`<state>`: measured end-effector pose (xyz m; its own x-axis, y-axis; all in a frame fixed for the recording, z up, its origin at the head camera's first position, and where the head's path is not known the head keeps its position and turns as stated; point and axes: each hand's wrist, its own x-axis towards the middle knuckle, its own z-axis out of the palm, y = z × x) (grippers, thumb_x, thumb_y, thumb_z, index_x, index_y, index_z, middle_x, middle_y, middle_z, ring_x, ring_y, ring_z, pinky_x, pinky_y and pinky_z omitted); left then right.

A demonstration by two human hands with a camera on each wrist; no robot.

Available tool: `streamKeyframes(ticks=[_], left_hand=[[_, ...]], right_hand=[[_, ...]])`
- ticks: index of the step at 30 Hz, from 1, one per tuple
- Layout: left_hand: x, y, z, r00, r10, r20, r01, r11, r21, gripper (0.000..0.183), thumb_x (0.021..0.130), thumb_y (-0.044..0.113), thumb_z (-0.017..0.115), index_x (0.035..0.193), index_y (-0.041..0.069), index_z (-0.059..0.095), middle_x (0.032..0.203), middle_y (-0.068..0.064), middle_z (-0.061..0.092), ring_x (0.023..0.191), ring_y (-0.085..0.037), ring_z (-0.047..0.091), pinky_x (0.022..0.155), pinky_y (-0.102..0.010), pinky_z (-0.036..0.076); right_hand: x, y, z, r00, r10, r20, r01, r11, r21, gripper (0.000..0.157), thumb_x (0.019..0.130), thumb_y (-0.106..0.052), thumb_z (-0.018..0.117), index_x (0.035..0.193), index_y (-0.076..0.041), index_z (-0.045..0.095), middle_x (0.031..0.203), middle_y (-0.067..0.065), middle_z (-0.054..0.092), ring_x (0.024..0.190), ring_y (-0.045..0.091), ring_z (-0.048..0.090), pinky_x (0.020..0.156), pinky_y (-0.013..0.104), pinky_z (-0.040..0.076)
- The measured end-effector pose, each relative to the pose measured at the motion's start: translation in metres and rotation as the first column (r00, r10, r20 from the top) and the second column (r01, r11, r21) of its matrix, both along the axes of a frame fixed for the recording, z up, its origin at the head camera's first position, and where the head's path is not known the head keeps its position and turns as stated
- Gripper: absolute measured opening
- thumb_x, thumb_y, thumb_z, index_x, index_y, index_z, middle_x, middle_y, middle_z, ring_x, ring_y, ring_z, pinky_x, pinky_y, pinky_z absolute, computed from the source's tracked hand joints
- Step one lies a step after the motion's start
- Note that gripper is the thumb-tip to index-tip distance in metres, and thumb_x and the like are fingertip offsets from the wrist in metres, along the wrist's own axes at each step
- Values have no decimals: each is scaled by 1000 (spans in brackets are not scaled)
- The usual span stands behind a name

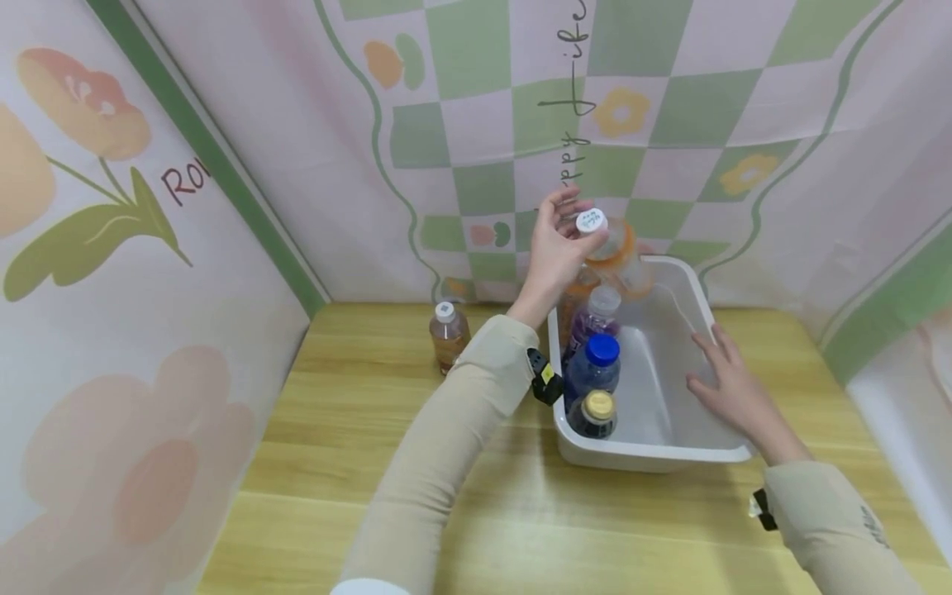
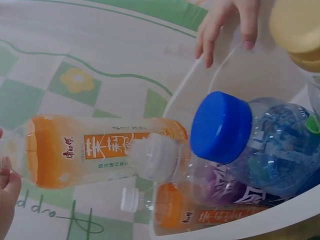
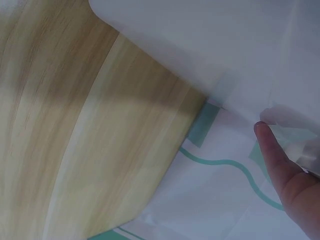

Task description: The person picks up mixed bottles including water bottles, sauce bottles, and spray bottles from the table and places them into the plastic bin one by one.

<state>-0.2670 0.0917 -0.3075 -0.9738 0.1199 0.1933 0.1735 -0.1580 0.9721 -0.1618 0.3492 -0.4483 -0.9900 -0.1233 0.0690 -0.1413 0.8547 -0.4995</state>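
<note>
From where I stand, the clear plastic bottle with the orange printed label and white cap (image 2: 107,152) is up at the far end of the white rectangular plastic tub (image 1: 647,459); whether its base touches anything, I can't tell. The left hand (image 1: 556,248) pinches it by the neck, just below the cap, a hold that probably keeps the fingers clear of the other bottles. The right hand (image 1: 732,401) is well apart from the left, fingers spread and straight at the tub's right wall, perhaps to steady it.

Along the tub's left side, a matching orange-labelled bottle (image 2: 170,212), a purple-labelled bottle with a whitish cap (image 1: 591,326), a clear bottle with a broad blue cap (image 1: 592,376) and a dark bottle with a gold cap (image 1: 595,417) make a row; lined up like that, they likely prop one another and leave the right half free. Outside, left of the tub, a small amber bottle with a white cap (image 1: 449,340) stands alone on the pale wooden worktop (image 1: 320,463).
</note>
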Motion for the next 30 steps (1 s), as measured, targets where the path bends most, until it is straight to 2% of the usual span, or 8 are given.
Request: streamKeyframes(ticks=[7, 17, 24, 26, 30], left_hand=[[-2, 4, -9, 1000, -9, -9, 9, 1000, -5, 65, 79, -9, 67, 135, 14, 41, 127, -10, 58, 114, -19, 60, 93, -15, 48], [-9, 11, -24, 1000, 6, -9, -6, 998, -56, 73, 77, -10, 68, 140, 14, 38, 125, -12, 59, 113, -20, 61, 92, -15, 48], [-10, 20, -33, 1000, -23, 1, 23, 998, -51, 77, 76, -13, 67, 141, 14, 36, 122, -16, 57, 110, -27, 61, 87, -14, 51], [-10, 21, -35, 1000, -24, -9, 23, 997, -80, 75, 77, -12, 67, 140, 15, 38, 121, -15, 58, 111, -26, 61, 86, -14, 51], [-12, 22, -38, 1000, -7, -25, 3, 984, -177, 73, 78, -6, 70, 138, 21, 40, 119, -9, 61, 113, -19, 60, 95, -19, 48]], right_hand=[[0, 0, 1, 1000, 0, -2, 0, 1000, 1, 69, 89, -13, 56, 146, 5, 22, 156, 28, -2, 111, 69, 34, 81, 78, 33], [0, -3, 5, 1000, 0, -2, 0, 1000, 3, 69, 88, -12, 57, 145, 6, 23, 155, 29, -1, 111, 69, 34, 81, 78, 34], [1, -2, 3, 1000, 1, -14, -1, 1000, 1, 69, 88, -12, 57, 145, 6, 23, 155, 30, 0, 110, 70, 34, 81, 78, 33], [1, -2, 2, 1000, 2, -15, -2, 1000, 0, 69, 88, -12, 57, 145, 6, 23, 155, 30, 0, 110, 70, 34, 81, 78, 33], [0, -1, 2, 1000, 4, -11, -4, 1000, 4, 69, 88, -12, 57, 145, 6, 22, 155, 29, -1, 109, 70, 35, 80, 78, 34]])
